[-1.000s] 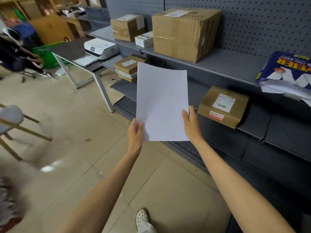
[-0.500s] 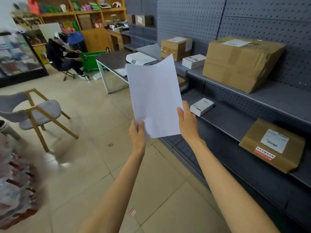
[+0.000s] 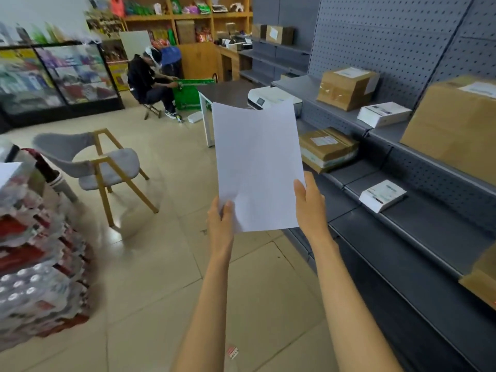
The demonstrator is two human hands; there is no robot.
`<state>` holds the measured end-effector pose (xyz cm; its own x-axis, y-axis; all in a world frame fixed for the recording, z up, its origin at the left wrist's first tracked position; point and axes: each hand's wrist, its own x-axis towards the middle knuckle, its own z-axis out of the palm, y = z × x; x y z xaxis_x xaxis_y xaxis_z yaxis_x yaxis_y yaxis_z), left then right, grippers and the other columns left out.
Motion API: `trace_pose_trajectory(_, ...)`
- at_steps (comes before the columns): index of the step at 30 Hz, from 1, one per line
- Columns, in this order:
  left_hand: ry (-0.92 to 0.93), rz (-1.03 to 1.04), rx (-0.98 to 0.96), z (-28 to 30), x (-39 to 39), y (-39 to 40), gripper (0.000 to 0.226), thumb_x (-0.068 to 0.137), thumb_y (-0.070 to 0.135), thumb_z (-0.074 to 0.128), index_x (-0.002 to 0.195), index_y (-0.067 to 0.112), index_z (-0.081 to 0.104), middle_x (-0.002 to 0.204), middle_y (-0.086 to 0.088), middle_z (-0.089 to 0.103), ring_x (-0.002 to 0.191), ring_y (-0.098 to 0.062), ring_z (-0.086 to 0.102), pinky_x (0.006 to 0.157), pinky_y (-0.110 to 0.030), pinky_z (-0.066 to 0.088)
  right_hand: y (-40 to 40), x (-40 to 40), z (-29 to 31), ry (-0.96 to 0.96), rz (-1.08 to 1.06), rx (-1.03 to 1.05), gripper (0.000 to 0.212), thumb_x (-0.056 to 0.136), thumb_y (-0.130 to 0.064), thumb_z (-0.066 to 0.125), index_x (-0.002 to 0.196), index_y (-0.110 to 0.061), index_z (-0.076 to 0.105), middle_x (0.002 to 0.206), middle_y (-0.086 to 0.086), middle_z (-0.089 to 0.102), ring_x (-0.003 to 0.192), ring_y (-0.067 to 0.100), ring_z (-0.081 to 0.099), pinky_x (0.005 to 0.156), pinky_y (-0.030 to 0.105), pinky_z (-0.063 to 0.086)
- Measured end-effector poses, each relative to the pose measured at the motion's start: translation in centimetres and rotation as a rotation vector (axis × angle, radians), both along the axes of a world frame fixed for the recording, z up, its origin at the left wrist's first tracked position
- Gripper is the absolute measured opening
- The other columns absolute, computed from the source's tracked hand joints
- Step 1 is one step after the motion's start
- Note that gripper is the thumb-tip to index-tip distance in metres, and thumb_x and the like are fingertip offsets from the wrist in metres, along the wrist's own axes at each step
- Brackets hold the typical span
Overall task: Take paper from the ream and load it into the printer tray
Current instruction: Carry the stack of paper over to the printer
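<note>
Head view: compared with a second ago, the ream has left view and the printer [image 3: 271, 99] lies ahead, partly hidden by the paper [image 3: 257, 167]. Left hand [image 3: 221, 221] and right hand [image 3: 310, 202] pinch its lower corners; long axis upright. Chair [image 3: 99, 167] left, shelves [image 3: 402, 210] right.

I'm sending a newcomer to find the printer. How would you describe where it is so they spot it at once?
Follow the grey pegboard shelving along the right wall to the dark table butting against it. The printer sits on that table, partly hidden by the paper held up in both hands. It is white plastic with a small dark screen, unlike the cardboard boxes nearby.
</note>
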<state>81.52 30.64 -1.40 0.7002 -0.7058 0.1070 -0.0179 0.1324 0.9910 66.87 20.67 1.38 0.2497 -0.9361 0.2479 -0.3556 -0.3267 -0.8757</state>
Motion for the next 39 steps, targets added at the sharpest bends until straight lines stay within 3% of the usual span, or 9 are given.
trace_pose_trajectory(4,0.010,0.048,0.026,-1.1,2.8,-0.7,0.029,0.104,0.012,0.045,0.116,0.026,0.067,0.110,0.012,0.073,0.104,-0.006,0.068,0.087,-0.020,0.051,-1.0,3.4,-0.6,0.007,0.048,0.025,0.032,0.108,-0.032,0.032,0.132,-0.020,0.049,0.123,0.001,0.065,0.113,0.025,0.060,0.095,0.052,0.052)
trace_pose_trajectory(9,0.031,0.119,0.079,-2.0,6.0,-3.9,0.028,0.103,0.012,0.045,0.117,0.023,0.066,0.115,0.005,0.072,0.107,-0.013,0.067,0.093,-0.029,0.051,-4.8,7.3,-1.2,-0.009,0.117,0.034,0.030,0.108,-0.031,0.034,0.128,-0.017,0.050,0.118,0.003,0.066,0.108,0.026,0.062,0.090,0.048,0.054)
trace_pose_trajectory(13,0.037,0.176,0.076,-2.0,9.2,-8.9,0.022,0.104,0.010,0.045,0.104,0.023,0.063,0.112,-0.004,0.069,0.103,-0.017,0.064,0.096,-0.040,0.051,-10.1,11.1,-1.1,-0.027,0.181,0.032,0.033,0.108,-0.029,0.034,0.134,-0.017,0.049,0.127,0.001,0.064,0.115,0.021,0.060,0.095,0.043,0.051)
trace_pose_trajectory(21,0.034,0.264,0.074,-1.4,13.3,-20.2,0.025,0.103,0.016,0.046,0.109,0.030,0.066,0.113,0.004,0.072,0.109,-0.020,0.067,0.103,-0.045,0.053,-22.8,16.4,-0.8,-0.024,0.227,0.036,0.029,0.108,-0.032,0.034,0.126,-0.018,0.052,0.107,-0.004,0.064,0.098,0.018,0.059,0.080,0.034,0.045)
trace_pose_trajectory(23,0.045,0.280,0.065,-1.5,14.3,-22.0,0.026,0.103,0.014,0.046,0.119,0.023,0.065,0.118,0.003,0.072,0.113,-0.018,0.066,0.104,-0.044,0.052,-24.9,17.7,-1.1,-0.024,0.245,0.031,0.027,0.108,-0.030,0.035,0.124,-0.016,0.053,0.107,-0.002,0.066,0.096,0.019,0.060,0.080,0.033,0.045)
trace_pose_trajectory(27,0.034,0.334,0.087,-1.5,17.0,-24.3,0.027,0.103,0.009,0.045,0.120,0.017,0.064,0.113,-0.003,0.071,0.104,-0.019,0.065,0.101,-0.048,0.050,-27.2,21.0,-1.4,-0.004,0.285,0.045,0.025,0.108,-0.027,0.035,0.120,-0.013,0.051,0.106,0.017,0.067,0.091,0.029,0.063,0.088,0.051,0.053)
trace_pose_trajectory(31,0.038,0.383,0.073,-1.3,20.6,-26.0,0.029,0.104,0.010,0.044,0.125,0.016,0.063,0.120,-0.002,0.071,0.110,-0.018,0.066,0.102,-0.039,0.051,-29.4,25.3,-1.0,-0.019,0.334,0.037,0.024,0.108,-0.027,0.035,0.116,-0.012,0.052,0.104,0.011,0.066,0.095,0.029,0.063,0.088,0.049,0.053)
trace_pose_trajectory(36,0.051,0.393,0.069,-1.4,25.5,-28.0,0.034,0.105,0.012,0.043,0.114,0.038,0.064,0.117,0.011,0.072,0.111,-0.010,0.067,0.098,-0.029,0.052,-31.9,30.7,-1.5,-0.015,0.381,0.034,0.025,0.108,-0.026,0.035,0.125,-0.019,0.052,0.093,-0.027,0.059,0.079,-0.009,0.058,0.075,0.016,0.045)
trace_pose_trajectory(39,0.049,0.389,0.082,-1.1,29.4,-29.6,0.042,0.104,0.013,0.044,0.102,0.049,0.065,0.107,0.019,0.072,0.104,-0.007,0.067,0.096,-0.029,0.052,-33.5,34.6,-1.5,-0.011,0.371,0.036,0.025,0.108,-0.027,0.035,0.125,-0.020,0.052,0.093,-0.027,0.059,0.082,0.003,0.060,0.078,0.022,0.047)
